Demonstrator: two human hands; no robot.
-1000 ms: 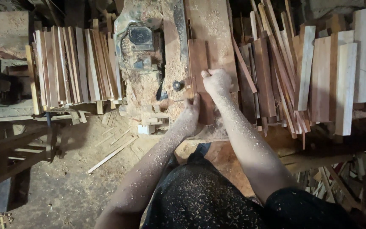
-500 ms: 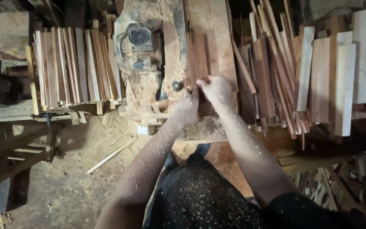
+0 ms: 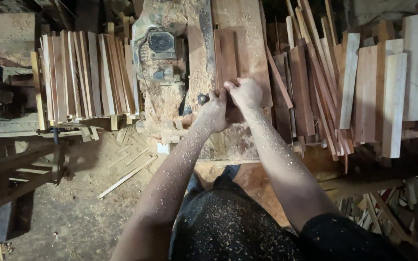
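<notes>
**Both hands on a reddish slat at the saw bench**

While sawdust coats both forearms, the head view looks straight down on a work surface (image 3: pixel 247 19) buried in wood dust. Left hand (image 3: pixel 214 112) and right hand (image 3: pixel 244 93) sit close together, thumbs nearly touching, both closed on the near end of a short stack of reddish-brown slats (image 3: pixel 229 50). Stack lies flat on the surface, long axis running away from the person, far end toward the top of the frame. Fingers of the right hand curl over the slat end; left hand grips from the side, knuckles up.

Just left of the slats: a sawdust-caked machine housing (image 3: pixel 159 53) with a dark square plate on top, and a small dark knob (image 3: pixel 202 99) beside the left hand.

Farther left, well apart from the hands, a row of thin slats stands on edge on a rack (image 3: pixel 85 72). Right of the surface, a loose pile of longer boards (image 3: pixel 364 87), pale and reddish mixed, several lying crosswise. Floor (image 3: pixel 83 203) below the rack carries shavings and one loose stick (image 3: pixel 127 177).
</notes>
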